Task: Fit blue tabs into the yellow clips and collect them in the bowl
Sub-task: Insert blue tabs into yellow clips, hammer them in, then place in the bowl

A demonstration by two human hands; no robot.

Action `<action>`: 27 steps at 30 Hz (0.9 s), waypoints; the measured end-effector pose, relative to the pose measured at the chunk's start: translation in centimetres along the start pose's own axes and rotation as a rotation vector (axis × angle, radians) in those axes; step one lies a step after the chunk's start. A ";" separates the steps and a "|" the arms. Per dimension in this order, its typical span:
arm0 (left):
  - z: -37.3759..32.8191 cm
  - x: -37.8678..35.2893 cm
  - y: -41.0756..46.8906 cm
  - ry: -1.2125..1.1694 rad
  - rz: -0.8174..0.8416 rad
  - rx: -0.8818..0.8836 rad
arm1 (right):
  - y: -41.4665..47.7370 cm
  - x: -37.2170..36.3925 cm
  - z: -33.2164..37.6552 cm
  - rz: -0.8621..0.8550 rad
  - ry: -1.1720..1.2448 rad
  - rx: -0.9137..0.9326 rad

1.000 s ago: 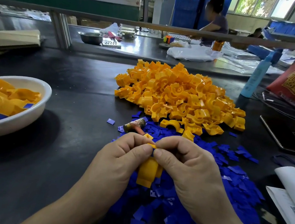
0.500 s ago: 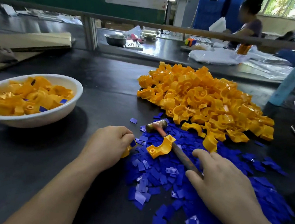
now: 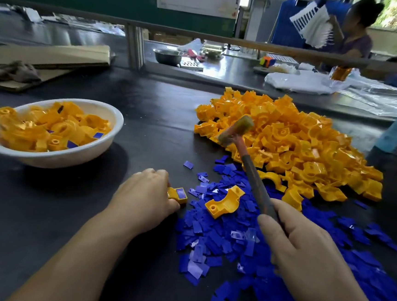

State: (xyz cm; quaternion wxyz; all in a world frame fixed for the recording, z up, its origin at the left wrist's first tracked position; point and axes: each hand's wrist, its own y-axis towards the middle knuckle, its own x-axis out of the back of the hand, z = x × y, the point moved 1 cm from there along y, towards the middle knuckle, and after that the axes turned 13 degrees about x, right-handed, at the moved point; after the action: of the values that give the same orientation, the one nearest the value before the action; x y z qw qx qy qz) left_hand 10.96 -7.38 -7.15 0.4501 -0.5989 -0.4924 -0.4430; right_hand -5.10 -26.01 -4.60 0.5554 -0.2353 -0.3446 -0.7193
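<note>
Two hands are at the bench [image 3: 158, 127]. The left hand [image 3: 145, 198] curls round a yellow clip [image 3: 172, 194] with a blue tab [image 3: 181, 193] in it, at the left edge of the heap of blue tabs [image 3: 221, 238]. The right hand [image 3: 304, 250] grips a hammer [image 3: 255, 179], its head lifted against the pile of yellow clips [image 3: 301, 145]. The bowl [image 3: 112, 140], on the left, holds fitted clips.

Bare table [image 3: 161, 128] is lying open mid-frame between the white bowl [image 3: 92, 149], left, and the yellow clip heap [image 3: 289, 139], right; blue tabs [image 3: 216, 238] are littering lower centre.
</note>
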 end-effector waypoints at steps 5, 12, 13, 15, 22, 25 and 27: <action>-0.2 -0.4 0.1 -0.071 -0.054 -0.027 | -0.1 -0.5 0.6 0.124 -0.037 0.068; -0.2 -0.6 0.5 -0.102 -0.052 -0.035 | -0.4 -1.7 1.8 0.132 -0.252 0.180; -0.2 -0.6 0.5 -0.112 -0.045 -0.030 | -0.2 -1.9 1.9 0.162 -0.289 0.177; -0.1 -0.6 0.5 -0.126 -0.039 -0.025 | 0.0 -1.8 1.7 0.173 -0.314 0.164; -0.1 -0.8 0.6 -0.092 -0.085 -0.039 | -0.8 -0.5 2.1 0.065 -0.238 0.269; 0.0 -0.7 0.5 -0.096 -0.077 -0.039 | -0.8 -0.7 2.4 0.204 -0.343 0.158; 0.0 -0.8 0.6 -0.107 -0.077 -0.043 | -0.9 -0.6 2.5 0.227 -0.373 0.171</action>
State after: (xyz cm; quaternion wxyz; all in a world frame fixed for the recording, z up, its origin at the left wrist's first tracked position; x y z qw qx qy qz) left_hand 11.47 -7.55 -7.96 0.3927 -0.6118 -0.5287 -0.4380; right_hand -5.93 -23.62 -3.63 0.5772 -0.3537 -0.4723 -0.5645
